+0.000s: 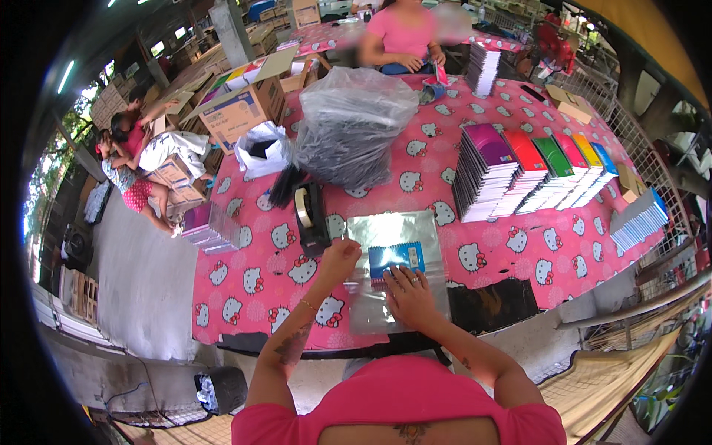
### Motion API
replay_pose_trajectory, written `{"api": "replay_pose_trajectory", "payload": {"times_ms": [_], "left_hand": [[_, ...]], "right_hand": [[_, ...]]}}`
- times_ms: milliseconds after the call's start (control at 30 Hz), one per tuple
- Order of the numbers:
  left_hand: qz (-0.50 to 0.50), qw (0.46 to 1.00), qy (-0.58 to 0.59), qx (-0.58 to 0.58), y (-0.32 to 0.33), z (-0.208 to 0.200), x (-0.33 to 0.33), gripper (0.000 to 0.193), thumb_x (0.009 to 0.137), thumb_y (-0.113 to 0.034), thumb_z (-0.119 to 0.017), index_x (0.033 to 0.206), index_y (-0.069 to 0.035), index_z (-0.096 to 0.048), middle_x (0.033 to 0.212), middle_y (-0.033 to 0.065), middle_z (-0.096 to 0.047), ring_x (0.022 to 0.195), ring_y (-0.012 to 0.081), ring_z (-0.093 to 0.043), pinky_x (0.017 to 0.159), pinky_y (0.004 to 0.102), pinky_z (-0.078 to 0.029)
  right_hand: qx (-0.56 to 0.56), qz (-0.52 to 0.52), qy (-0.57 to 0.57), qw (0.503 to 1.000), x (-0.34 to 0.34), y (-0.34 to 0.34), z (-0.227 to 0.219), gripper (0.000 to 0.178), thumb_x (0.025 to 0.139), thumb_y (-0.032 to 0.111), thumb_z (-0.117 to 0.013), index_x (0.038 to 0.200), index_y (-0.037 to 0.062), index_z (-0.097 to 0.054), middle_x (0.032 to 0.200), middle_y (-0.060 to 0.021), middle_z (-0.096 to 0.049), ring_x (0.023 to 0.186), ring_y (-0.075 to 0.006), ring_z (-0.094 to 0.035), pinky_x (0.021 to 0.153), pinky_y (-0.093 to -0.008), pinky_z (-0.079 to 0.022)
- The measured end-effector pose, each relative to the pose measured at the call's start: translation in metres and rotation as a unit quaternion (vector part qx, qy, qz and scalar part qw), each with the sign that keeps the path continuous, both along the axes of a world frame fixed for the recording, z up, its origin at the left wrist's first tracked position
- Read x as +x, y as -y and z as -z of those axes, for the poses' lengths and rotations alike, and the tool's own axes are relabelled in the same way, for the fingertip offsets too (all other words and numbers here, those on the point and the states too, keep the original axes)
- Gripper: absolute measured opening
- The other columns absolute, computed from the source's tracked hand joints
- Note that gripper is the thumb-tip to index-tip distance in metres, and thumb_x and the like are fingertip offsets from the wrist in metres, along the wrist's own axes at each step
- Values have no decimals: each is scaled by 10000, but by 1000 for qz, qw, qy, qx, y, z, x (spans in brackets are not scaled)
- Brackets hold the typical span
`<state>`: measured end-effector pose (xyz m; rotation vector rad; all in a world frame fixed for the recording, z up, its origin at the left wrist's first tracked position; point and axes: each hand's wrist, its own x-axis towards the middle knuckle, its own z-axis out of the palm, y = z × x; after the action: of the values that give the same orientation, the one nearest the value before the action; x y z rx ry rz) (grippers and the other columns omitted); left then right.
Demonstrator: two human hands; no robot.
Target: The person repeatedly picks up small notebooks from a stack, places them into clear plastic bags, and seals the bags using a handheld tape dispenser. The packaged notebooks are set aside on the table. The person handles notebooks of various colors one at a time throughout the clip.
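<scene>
A small blue spiral notebook point(397, 256) lies on the clear plastic sheets or bags point(428, 225) in front of me; I cannot tell whether it is inside one. My right hand point(410, 295) rests flat on the notebook's lower part, fingers stretched out. My left hand point(341, 259) is at the left edge of the plastic, just beside the black tape dispenser point(311, 221). Its fingers are closed in a pinch, and what they hold, if anything, is too small to make out.
Stacks of coloured spiral notebooks point(491, 174) stand on the right of the pink-patterned table point(410, 184). A big plastic bag of dark items point(348, 130) and a white bag point(263, 148) are farther back. Bagged notebooks point(211, 226) sit at the left edge. A co-worker point(401, 37) is across the table.
</scene>
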<state>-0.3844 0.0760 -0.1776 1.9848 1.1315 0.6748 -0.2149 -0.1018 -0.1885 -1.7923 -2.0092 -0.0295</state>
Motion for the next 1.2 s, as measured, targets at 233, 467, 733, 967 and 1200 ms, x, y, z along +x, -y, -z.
{"api": "replay_pose_trajectory", "payload": {"times_ms": [233,467,733,967,1200], "left_hand": [[166,950,-125,232,-79,43,97,169,818,-120,-649,918,-2,-717,950,205,-690,889,368,-678,783,458,-542],[220,930,-163,244,-81,29,99,151,772,-120,-665,885,-33,-618,917,177,-658,882,388,-643,778,504,-497],[173,934,-168,264,-69,6,100,260,780,-210,-730,949,-38,-630,999,149,-671,989,352,-637,848,484,-467],[277,944,-144,106,-112,4,103,179,805,-244,-726,890,-86,-725,903,148,-697,903,319,-662,780,452,-488],[192,881,-197,384,-63,14,102,191,847,-174,-675,1009,-74,-666,853,105,-695,879,308,-644,829,463,-454]], "right_hand": [[5,4,13,1000,-3,-1,1,503,883,220,-613,1363,94,-532,1413,-100,-516,1315,-283,-475,1094,-528,-345],[12,9,-16,1000,-7,-2,2,481,862,174,-613,1335,105,-557,1401,-95,-523,1318,-277,-473,1112,-505,-330],[19,5,-18,1000,-3,1,1,487,854,165,-623,1333,102,-560,1401,-107,-519,1304,-287,-480,1099,-508,-337],[15,-14,-12,1000,1,3,0,481,871,180,-622,1343,117,-560,1397,-94,-521,1299,-275,-486,1096,-499,-339],[41,-26,-12,999,7,-1,10,489,871,201,-622,1350,124,-551,1385,-91,-526,1287,-278,-496,1072,-504,-364]]}}
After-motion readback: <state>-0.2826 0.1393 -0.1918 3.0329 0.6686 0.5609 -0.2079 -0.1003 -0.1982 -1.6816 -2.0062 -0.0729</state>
